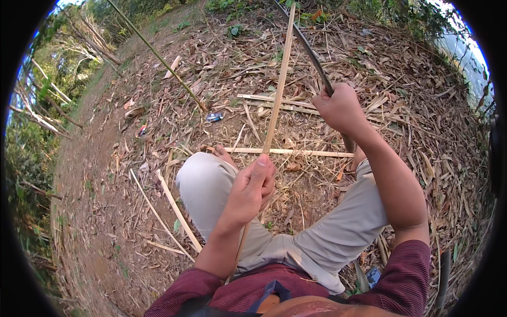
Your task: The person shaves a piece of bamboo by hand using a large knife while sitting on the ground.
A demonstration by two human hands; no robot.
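Above the pale grey trousers (338,219), gripped a long, flat, pale-tan strip of bamboo-like wood (281,74) in the left hand (256,182), between thumb and curled fingers, with much of its length slanting up and away. Clenched the right hand (340,110) round a long, dark, narrow metal blade (312,56). Judged the strip light, stiff yet springy, fairly smooth, liable to split along the grain; seemed best held by the flat faces, away from possibly sharp edges. Saw similar pale strips (179,211) on the leaf-littered ground (105,174).

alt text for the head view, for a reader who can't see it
A person's left hand grips a pale bamboo-like strip; the right hand holds a long-bladed knife, crossing it in view near the top. Similar strips lie on leaf-littered ground.
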